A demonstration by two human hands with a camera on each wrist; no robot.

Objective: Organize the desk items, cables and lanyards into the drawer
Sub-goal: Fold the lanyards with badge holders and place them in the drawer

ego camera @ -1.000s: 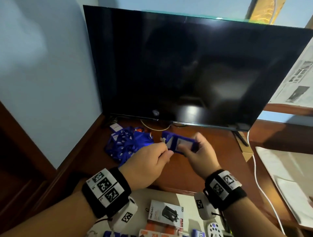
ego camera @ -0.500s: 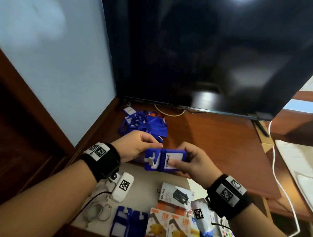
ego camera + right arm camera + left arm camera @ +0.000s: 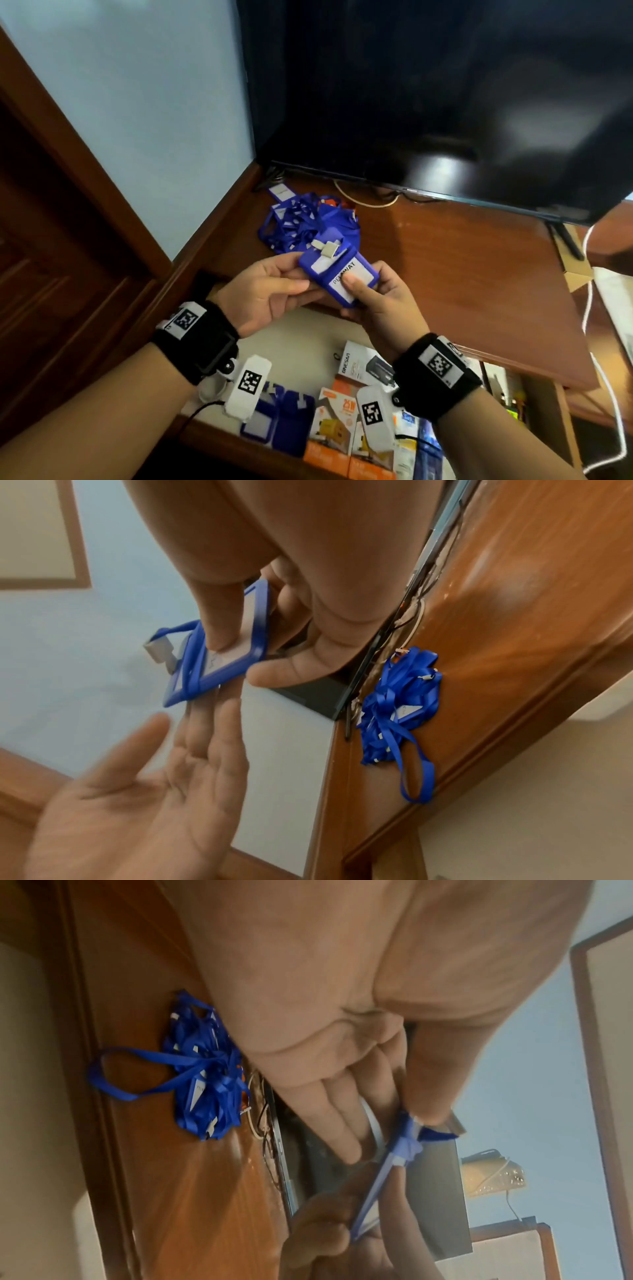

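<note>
A blue badge holder (image 3: 337, 270) with a white name card and a grey clip is held up over the desk's front edge. My right hand (image 3: 356, 291) pinches it, thumb on the card and fingers beneath, as the right wrist view shows on the holder (image 3: 219, 653). My left hand (image 3: 296, 274) lies flat with straight fingers touching the holder's left end. A tangled pile of blue lanyards (image 3: 301, 219) rests on the desk (image 3: 462, 267) behind it; the pile (image 3: 205, 1074) (image 3: 397, 704) shows in both wrist views. The open drawer (image 3: 308, 342) is below my wrists.
A large dark monitor (image 3: 445, 102) stands at the back of the desk, cables running under it. The drawer holds two blue badge holders (image 3: 277, 418), orange charger boxes (image 3: 335, 411) and a white-and-black box (image 3: 363, 363). A white cable (image 3: 589, 308) hangs at the right.
Both hands brought the badge holder from near the monitor back toward the drawer edge and turned it diagonal. My view tipped down, showing more of the drawer.
</note>
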